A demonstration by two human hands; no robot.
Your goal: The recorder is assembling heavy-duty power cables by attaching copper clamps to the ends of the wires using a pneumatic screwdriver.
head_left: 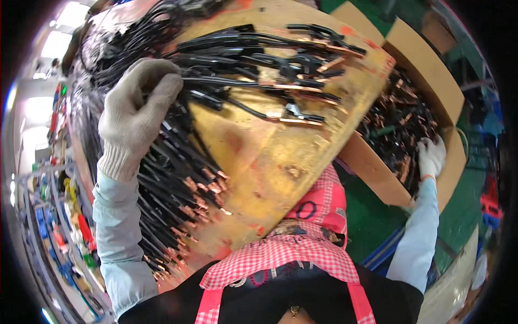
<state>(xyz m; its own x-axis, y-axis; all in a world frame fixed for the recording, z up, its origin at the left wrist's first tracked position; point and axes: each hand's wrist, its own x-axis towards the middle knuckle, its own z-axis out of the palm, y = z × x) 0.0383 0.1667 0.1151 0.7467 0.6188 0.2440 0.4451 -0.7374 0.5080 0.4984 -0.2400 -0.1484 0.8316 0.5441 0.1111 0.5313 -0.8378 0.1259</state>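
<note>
My left hand (132,116), in a pale knitted glove, pinches a black cable (216,81) between thumb and fingers. That cable runs right to a copper-coloured clamp piece (288,86) lying on the wooden table (243,173). Several more black cables with similar black and copper ends lie above and below it. My right hand (431,156), also gloved, reaches into a cardboard box (431,70) at the right. Its fingers are curled at a heap of black and copper-coloured parts (399,119); what they hold is hidden.
A thick bundle of black cables (172,178) with bare copper-coloured ends hangs over the table's left side. More cables (140,38) are piled at the far left. Shelving with coloured items (59,232) stands at the left. A green floor (372,183) shows between table and box.
</note>
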